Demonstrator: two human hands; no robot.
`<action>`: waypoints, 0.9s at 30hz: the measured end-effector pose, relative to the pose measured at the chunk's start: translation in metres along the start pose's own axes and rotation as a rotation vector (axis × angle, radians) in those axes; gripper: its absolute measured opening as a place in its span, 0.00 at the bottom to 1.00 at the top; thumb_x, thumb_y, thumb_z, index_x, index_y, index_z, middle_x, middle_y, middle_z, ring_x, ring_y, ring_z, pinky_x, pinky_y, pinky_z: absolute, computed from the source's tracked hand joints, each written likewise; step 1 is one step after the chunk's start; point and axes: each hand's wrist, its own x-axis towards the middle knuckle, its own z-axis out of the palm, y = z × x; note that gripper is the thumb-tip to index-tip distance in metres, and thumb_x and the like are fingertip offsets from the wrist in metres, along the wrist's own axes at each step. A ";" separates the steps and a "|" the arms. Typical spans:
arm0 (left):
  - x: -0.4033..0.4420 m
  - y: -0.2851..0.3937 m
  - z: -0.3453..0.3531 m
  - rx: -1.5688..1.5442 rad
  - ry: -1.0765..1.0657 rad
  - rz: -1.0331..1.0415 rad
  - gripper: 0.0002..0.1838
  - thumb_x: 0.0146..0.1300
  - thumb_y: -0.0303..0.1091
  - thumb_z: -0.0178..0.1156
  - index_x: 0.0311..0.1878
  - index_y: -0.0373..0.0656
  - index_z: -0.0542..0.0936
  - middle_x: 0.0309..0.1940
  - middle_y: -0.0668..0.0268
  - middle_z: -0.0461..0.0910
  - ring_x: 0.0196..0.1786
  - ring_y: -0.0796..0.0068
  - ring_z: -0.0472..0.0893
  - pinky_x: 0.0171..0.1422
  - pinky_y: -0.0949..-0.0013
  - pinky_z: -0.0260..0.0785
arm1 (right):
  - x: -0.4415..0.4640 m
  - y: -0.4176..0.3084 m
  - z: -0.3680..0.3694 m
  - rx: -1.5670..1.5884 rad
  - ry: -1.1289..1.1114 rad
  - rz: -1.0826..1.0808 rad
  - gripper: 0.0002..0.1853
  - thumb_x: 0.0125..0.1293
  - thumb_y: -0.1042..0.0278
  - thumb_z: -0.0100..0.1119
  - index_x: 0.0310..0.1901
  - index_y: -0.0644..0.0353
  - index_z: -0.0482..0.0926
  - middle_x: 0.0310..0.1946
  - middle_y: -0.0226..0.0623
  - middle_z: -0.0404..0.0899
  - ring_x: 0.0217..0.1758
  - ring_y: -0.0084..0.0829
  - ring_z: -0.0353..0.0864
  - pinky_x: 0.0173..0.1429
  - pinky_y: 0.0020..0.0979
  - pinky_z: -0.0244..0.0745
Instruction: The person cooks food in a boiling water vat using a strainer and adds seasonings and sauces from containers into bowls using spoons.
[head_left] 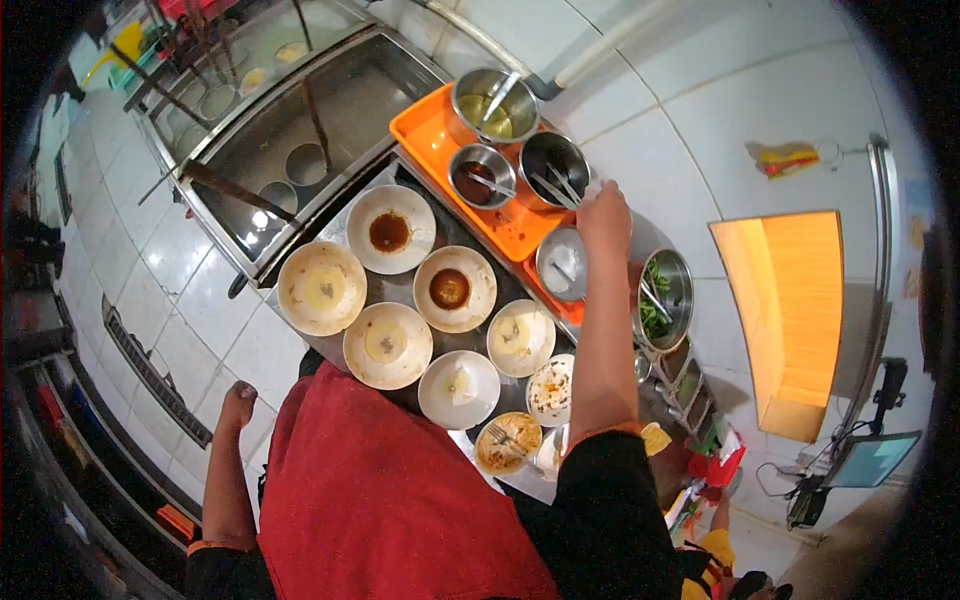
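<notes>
Right hand (605, 222) is held over the near rim of the dark-filled metal pot (550, 155), at the lower right of the orange tray (415, 125). Fingers are bunched, but the tips are blurred and partly turned away; whether a handle is gripped cannot be told. Two spoons (562, 190) are stood in that pot, handle ends lost near the hand; the pot's contents are too dark to be identified. Left hand (238, 403) is hung well apart over the floor, fingers curled in, palm hidden. A pot of yellowish liquid (486, 118) and a pot of red-brown sauce (472, 186) are set beside it on the tray. The pot with pale contents (558, 258) is partly covered by the right forearm. The pot of greens (655, 315) is seen past the arm. Used bowls (459, 390) are spread over the tabletop (390, 288); one at the right sleeve (605, 480) is mostly hidden. Another person (718, 550), lower right, is largely blocked and blurred.
</notes>
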 end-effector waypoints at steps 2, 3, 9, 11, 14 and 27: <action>-0.011 0.035 -0.009 -0.035 0.010 -0.083 0.09 0.61 0.34 0.56 0.35 0.36 0.76 0.28 0.60 0.78 0.35 0.68 0.76 0.43 0.67 0.69 | 0.025 -0.010 0.011 -0.196 -0.004 -0.032 0.11 0.64 0.67 0.53 0.40 0.68 0.75 0.33 0.53 0.81 0.43 0.51 0.81 0.50 0.47 0.74; -0.011 0.030 -0.011 -0.057 0.014 -0.090 0.09 0.61 0.34 0.56 0.35 0.36 0.76 0.28 0.60 0.78 0.35 0.68 0.76 0.43 0.67 0.69 | 0.036 -0.017 0.011 -0.257 -0.153 0.023 0.13 0.62 0.68 0.54 0.42 0.70 0.74 0.35 0.56 0.81 0.45 0.52 0.82 0.51 0.47 0.75; -0.016 0.055 -0.031 -0.128 0.078 0.018 0.05 0.60 0.29 0.58 0.34 0.38 0.76 0.29 0.61 0.78 0.37 0.70 0.76 0.46 0.67 0.69 | 0.095 0.000 0.027 -0.197 -0.634 0.089 0.15 0.56 0.71 0.54 0.44 0.71 0.74 0.41 0.62 0.80 0.48 0.55 0.81 0.52 0.45 0.77; -0.002 0.053 -0.035 -0.144 0.090 0.132 0.03 0.63 0.27 0.56 0.36 0.38 0.75 0.31 0.62 0.78 0.38 0.70 0.77 0.47 0.68 0.69 | 0.091 0.012 0.037 -0.034 -0.532 0.072 0.15 0.56 0.73 0.53 0.45 0.68 0.75 0.38 0.60 0.81 0.46 0.54 0.82 0.50 0.43 0.78; -0.006 0.125 -0.059 -0.323 0.234 0.239 0.08 0.66 0.24 0.54 0.48 0.38 0.74 0.37 0.63 0.78 0.40 0.72 0.78 0.49 0.70 0.70 | 0.096 0.028 0.044 -0.084 -0.495 -0.030 0.18 0.55 0.75 0.52 0.49 0.68 0.75 0.39 0.57 0.81 0.43 0.50 0.83 0.47 0.40 0.78; -0.002 0.361 -0.080 -0.256 0.147 1.031 0.19 0.62 0.23 0.58 0.57 0.38 0.72 0.40 0.58 0.79 0.41 0.69 0.80 0.48 0.67 0.72 | 0.086 0.033 -0.011 0.172 -0.436 0.224 0.18 0.54 0.80 0.50 0.48 0.66 0.76 0.32 0.51 0.81 0.24 0.41 0.82 0.24 0.37 0.77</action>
